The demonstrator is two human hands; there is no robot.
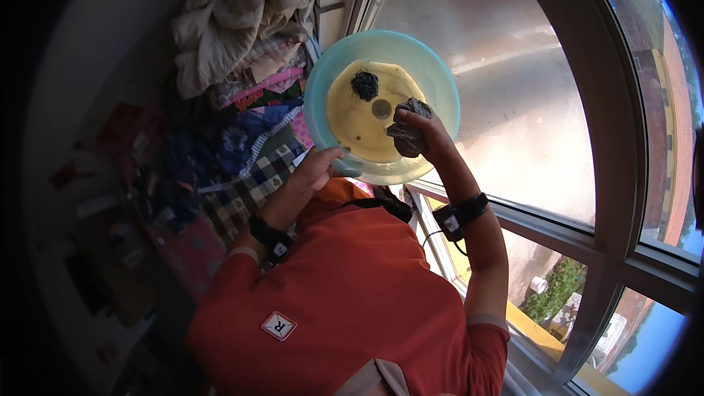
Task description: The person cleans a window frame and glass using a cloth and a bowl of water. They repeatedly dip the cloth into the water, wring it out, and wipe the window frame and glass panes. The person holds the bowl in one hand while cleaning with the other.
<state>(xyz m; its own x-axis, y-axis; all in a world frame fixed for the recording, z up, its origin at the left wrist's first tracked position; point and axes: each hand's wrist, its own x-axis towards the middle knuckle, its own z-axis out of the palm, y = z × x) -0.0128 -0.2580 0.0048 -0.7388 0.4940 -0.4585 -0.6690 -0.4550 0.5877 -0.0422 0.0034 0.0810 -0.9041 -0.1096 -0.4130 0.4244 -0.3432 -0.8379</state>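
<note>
A pale turquoise plastic basin (379, 47) with a shallow layer of yellowish, murky water (352, 124) is in front of me. My left hand (320, 168) grips its near left rim, thumb on the upper side. Over the basin's right side, my right hand (432, 129) clutches a crumpled, dark grey wet rag (410, 132). A black scouring pad (364, 86) lies in the basin, left of a round mark (381, 109) on the bottom. What supports the basin from below is hidden.
A window (511, 93) with a metal frame (610, 121) runs close along my right. Folded quilts (242, 16) and a blue floral cloth (236, 135) are piled to the left on a checked bedcover (247, 192). A strapped device (454, 220) with a cable sits on my right forearm.
</note>
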